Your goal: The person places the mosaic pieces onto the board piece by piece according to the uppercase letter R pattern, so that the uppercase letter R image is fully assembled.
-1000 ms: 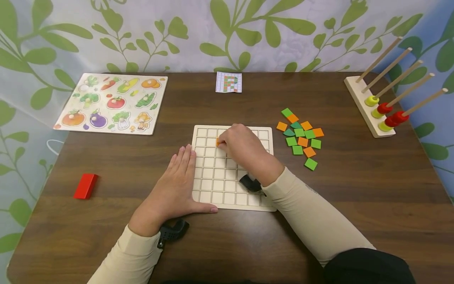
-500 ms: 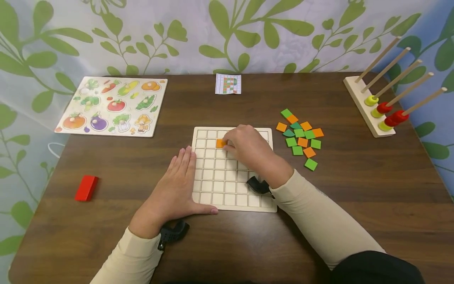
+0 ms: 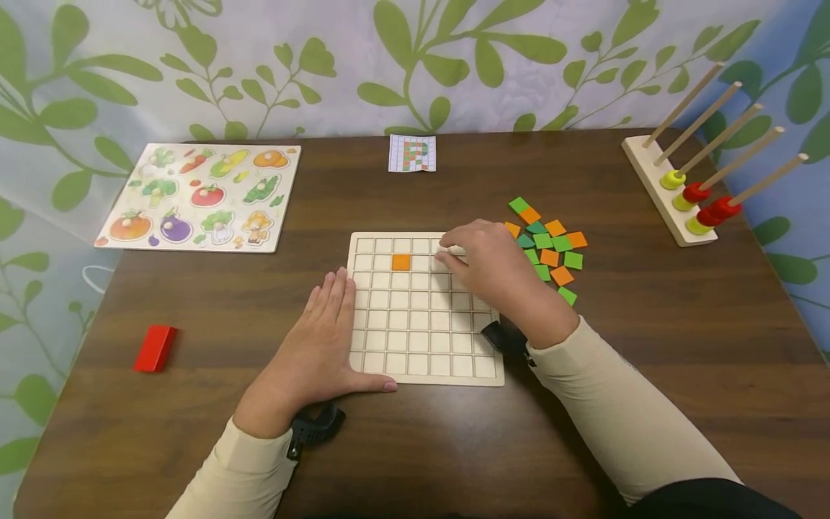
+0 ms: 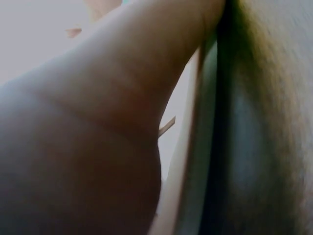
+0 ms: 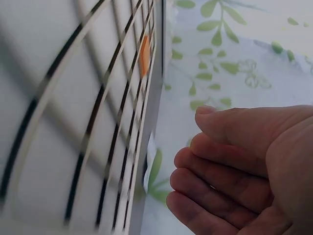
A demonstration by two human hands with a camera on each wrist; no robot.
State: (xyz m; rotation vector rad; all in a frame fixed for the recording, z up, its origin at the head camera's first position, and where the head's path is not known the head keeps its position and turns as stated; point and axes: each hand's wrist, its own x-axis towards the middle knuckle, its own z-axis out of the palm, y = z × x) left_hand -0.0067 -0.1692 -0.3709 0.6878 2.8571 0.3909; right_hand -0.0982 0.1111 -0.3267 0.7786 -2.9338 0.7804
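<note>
A pale wooden grid board (image 3: 420, 364) lies on the table with one orange square tile (image 3: 400, 262) in a cell of its second row; that tile shows small in the right wrist view too. Along the board's left edge rests my left hand (image 3: 318, 346), fingers straight and thumb spread at the front edge. My right hand (image 3: 496, 270) hovers above the board's upper right part, fingers loosely bent. In the right wrist view nothing lies between its thumb and fingers. Just beyond it spreads a pile of green and orange tiles (image 3: 550, 256), partly hidden by the hand.
At the back stands a small pattern card (image 3: 412, 153) with coloured squares. A vegetable peg puzzle (image 3: 201, 198) lies back left, a red block (image 3: 155, 348) front left. The bead stacker (image 3: 677, 191) with tall pegs stands back right.
My right hand has let go of the orange tile, leaving it in its cell, and has moved right toward the tile pile. The left hand stays at the board's edge.
</note>
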